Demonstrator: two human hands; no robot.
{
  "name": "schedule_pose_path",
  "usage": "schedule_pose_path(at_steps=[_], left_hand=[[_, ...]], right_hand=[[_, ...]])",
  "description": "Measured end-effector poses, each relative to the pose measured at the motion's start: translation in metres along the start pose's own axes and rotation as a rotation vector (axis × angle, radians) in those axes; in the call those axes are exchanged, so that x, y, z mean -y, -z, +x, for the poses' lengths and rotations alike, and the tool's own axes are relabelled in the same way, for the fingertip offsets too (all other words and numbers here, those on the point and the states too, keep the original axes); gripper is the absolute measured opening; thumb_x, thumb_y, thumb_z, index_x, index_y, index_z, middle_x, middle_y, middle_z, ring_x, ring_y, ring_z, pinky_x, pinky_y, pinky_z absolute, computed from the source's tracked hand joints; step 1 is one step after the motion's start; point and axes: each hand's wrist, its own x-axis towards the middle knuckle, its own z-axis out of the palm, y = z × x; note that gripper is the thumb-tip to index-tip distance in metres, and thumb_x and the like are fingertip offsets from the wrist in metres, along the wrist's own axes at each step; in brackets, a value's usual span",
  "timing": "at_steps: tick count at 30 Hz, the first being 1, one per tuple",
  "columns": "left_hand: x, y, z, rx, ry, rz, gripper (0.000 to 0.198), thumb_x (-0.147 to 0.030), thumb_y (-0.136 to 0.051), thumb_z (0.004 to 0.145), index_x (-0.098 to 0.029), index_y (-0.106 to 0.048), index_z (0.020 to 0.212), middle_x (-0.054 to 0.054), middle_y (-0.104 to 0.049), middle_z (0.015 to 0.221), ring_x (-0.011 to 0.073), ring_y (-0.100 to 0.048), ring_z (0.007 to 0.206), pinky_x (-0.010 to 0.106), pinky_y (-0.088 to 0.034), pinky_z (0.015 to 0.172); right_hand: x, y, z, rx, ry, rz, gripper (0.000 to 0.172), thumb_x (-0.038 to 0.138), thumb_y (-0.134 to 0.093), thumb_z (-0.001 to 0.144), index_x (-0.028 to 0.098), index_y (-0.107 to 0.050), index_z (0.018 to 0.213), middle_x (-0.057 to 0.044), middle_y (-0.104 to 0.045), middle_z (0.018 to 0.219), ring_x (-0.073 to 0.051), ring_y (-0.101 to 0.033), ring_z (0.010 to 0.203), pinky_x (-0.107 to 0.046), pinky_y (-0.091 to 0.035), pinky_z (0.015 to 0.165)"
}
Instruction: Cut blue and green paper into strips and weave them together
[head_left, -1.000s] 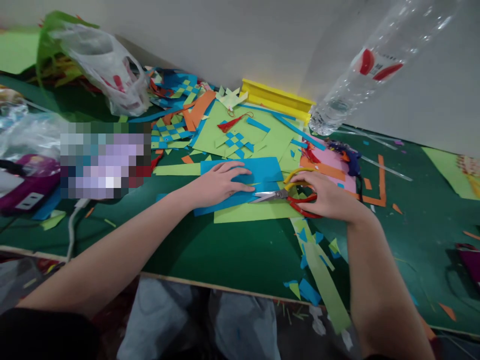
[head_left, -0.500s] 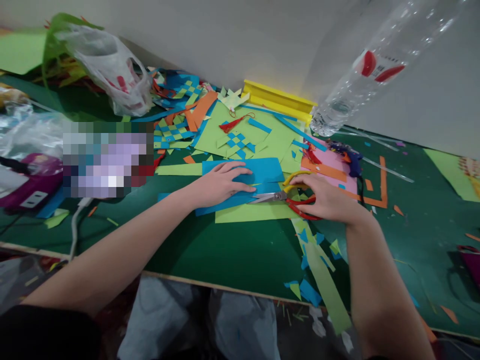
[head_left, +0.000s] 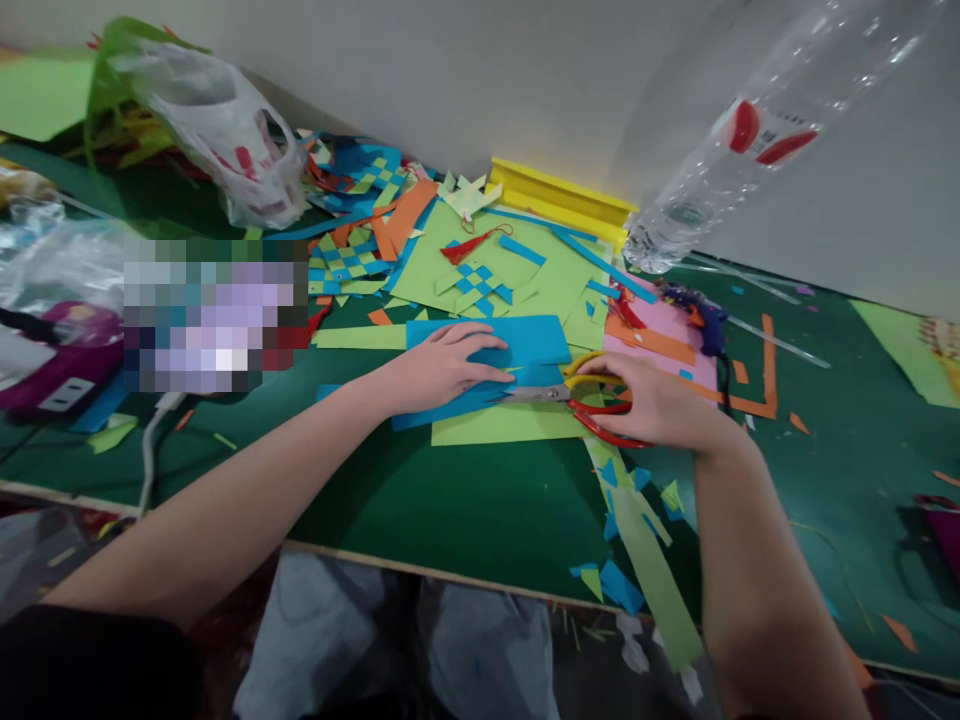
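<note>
Presses blue paper (head_left: 529, 342) flat under outspread left hand (head_left: 451, 368) at frame centre, grips scissors (head_left: 556, 393) in right hand (head_left: 660, 398), apparently mid-cut, and likely needs a straight, steady next snip.

Head camera: from the person's head | facing forward and down | close above flat green surface (head_left: 450, 500) | grey wall (head_left: 450, 80) beyond

Left hand (head_left: 452, 368) palm-down, right hand (head_left: 663, 400) curled
</note>
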Motion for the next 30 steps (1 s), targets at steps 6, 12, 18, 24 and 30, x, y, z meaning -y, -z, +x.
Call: schedule_pose_path(at_steps=[6, 12, 18, 24, 30], left_hand=[[0.001, 0.0, 0.0, 0.007, 0.0, -0.002, 0.04, -0.019, -0.041, 0.099, -0.038, -0.064, 0.127, 0.004, -0.048, 0.144, 0.0281, -0.033, 0.14, 0.052, -0.036, 0.111], [0.001, -0.001, 0.001, 0.0, -0.005, -0.008, 0.04, -0.017, -0.043, 0.099, -0.038, -0.063, 0.128, 0.004, -0.05, 0.143, 0.0283, -0.034, 0.139, 0.052, -0.035, 0.111], [0.002, -0.002, 0.0, 0.004, -0.009, -0.015, 0.039, -0.02, -0.042, 0.1, -0.037, -0.062, 0.128, 0.003, -0.049, 0.144, 0.0264, -0.033, 0.14, 0.05, -0.034, 0.112], [0.002, -0.003, 0.0, -0.031, 0.028, 0.02, 0.042, -0.018, -0.039, 0.1, -0.03, -0.055, 0.136, 0.007, -0.046, 0.147, 0.0272, -0.032, 0.141, 0.049, -0.033, 0.113], [0.005, -0.006, 0.0, -0.035, -0.003, 0.049, 0.04, -0.016, -0.043, 0.099, -0.031, -0.06, 0.131, 0.006, -0.048, 0.146, 0.0286, -0.032, 0.141, 0.05, -0.034, 0.112]], right_hand=[[0.001, -0.009, 0.006, -0.038, 0.019, -0.022, 0.037, 0.04, -0.067, 0.078, 0.027, -0.058, 0.112, -0.006, -0.064, 0.123, -0.029, -0.061, 0.112, -0.048, -0.049, 0.095], [0.003, -0.007, 0.007, -0.029, 0.072, -0.022, 0.036, 0.039, -0.067, 0.08, 0.027, -0.057, 0.112, -0.007, -0.063, 0.122, -0.028, -0.059, 0.115, -0.048, -0.046, 0.098], [0.005, -0.006, 0.006, -0.034, 0.048, -0.027, 0.037, 0.038, -0.069, 0.078, 0.027, -0.058, 0.111, -0.007, -0.063, 0.123, -0.029, -0.059, 0.114, -0.048, -0.046, 0.097], [0.003, -0.007, 0.007, -0.133, 0.018, -0.083, 0.036, 0.038, -0.07, 0.077, 0.025, -0.058, 0.109, -0.008, -0.064, 0.122, -0.03, -0.06, 0.113, -0.049, -0.043, 0.099], [0.001, -0.014, 0.01, -0.142, 0.038, -0.093, 0.037, 0.036, -0.07, 0.077, 0.025, -0.058, 0.111, -0.007, -0.064, 0.122, -0.029, -0.06, 0.113, -0.049, -0.042, 0.101]])
